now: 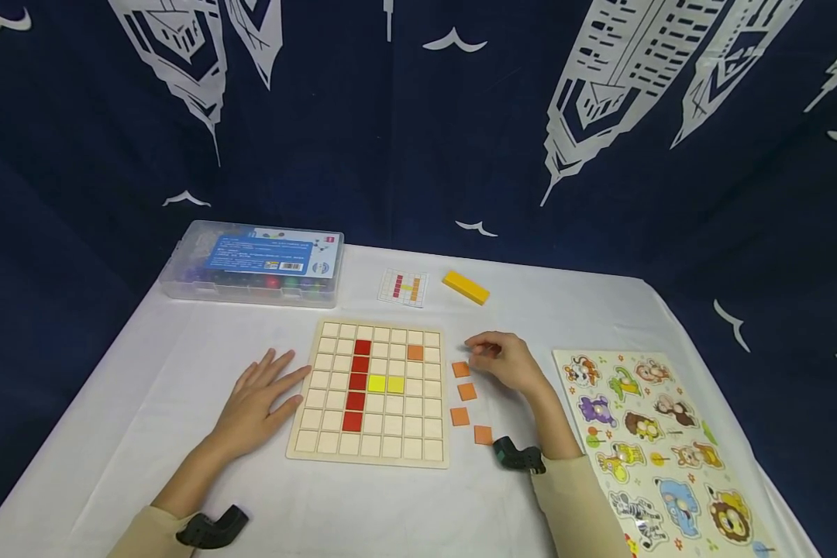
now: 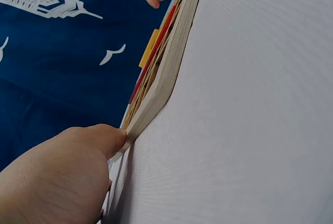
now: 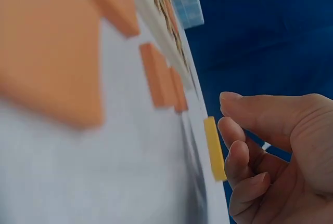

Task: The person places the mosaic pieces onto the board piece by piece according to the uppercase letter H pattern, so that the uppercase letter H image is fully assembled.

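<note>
A wooden grid board [image 1: 368,460] lies on the white table in the head view. It carries a column of several red tiles [image 1: 358,381], two yellow tiles [image 1: 386,384] and one orange tile [image 1: 415,353]. My left hand [image 1: 258,399] rests with spread fingers at the board's left edge; in the left wrist view the thumb [image 2: 106,138] meets that edge. Off the right side lie several loose orange tiles [image 1: 460,417]. Just beyond them my right hand [image 1: 505,360] hovers, fingers loosely bent. The right wrist view shows nothing between its thumb and fingers [image 3: 237,161].
Behind the board are a small pattern card [image 1: 403,287] and a yellow block [image 1: 466,287]. A clear plastic case [image 1: 251,263] stands at the back left. An animal picture board [image 1: 642,449] lies at the right. Dark printed cloth [image 1: 390,139] hangs behind the table.
</note>
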Demonstrator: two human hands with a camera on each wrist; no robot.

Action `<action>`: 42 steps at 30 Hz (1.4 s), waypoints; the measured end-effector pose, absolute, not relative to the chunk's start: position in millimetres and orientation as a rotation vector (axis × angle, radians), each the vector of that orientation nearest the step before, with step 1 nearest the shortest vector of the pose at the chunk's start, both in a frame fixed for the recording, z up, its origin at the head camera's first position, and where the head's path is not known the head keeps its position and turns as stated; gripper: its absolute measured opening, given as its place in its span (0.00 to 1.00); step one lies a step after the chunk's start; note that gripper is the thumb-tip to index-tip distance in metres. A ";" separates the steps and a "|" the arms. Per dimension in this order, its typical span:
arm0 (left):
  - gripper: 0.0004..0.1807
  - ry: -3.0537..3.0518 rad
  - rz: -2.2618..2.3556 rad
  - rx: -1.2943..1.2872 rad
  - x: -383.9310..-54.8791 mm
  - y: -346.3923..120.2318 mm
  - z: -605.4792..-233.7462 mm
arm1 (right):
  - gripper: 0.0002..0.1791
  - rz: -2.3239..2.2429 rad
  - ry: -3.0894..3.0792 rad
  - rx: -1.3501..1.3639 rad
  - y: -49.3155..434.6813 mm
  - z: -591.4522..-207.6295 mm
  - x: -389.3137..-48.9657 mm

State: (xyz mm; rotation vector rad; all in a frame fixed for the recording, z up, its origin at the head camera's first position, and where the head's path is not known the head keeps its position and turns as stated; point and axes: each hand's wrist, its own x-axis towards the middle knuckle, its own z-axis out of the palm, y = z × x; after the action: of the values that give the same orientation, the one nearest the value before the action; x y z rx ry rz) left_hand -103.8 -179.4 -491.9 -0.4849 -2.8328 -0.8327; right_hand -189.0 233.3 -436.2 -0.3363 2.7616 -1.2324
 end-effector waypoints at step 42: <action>0.26 -2.827 -0.836 -0.480 -104.8 -178.8 -494.2 | 0.14 -1.191 2.759 -0.328 235.8 -457.7 -180.8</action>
State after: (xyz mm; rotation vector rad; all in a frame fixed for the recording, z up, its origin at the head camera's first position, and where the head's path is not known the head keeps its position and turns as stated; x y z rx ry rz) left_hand -104.8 -178.8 -494.2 -0.4799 -2.8271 -0.8361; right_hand -180.8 235.8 -457.7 -0.3284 2.7594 -1.1914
